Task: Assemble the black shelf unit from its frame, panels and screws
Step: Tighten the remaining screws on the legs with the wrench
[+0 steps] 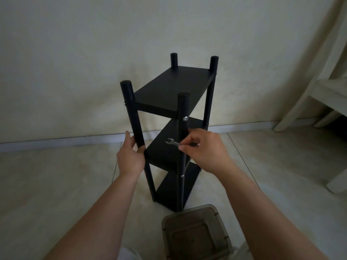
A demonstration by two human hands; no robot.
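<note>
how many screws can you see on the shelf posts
3: one screw on the near right post at the top panel, one lower on that post at the bottom panel, one on the near left post. Others may be hidden behind the hands or posts.

1. The right hand (203,150) covers the handle end of the small wrench (173,142), just right of centre.
2. The lidded plastic container (195,233) is cut off by the bottom edge.
3. The pale wooden furniture (324,102) runs out past the right edge.
4. The left hand (131,156) hides the joint between the near-left post (132,113) and the middle panel (165,147).
</note>
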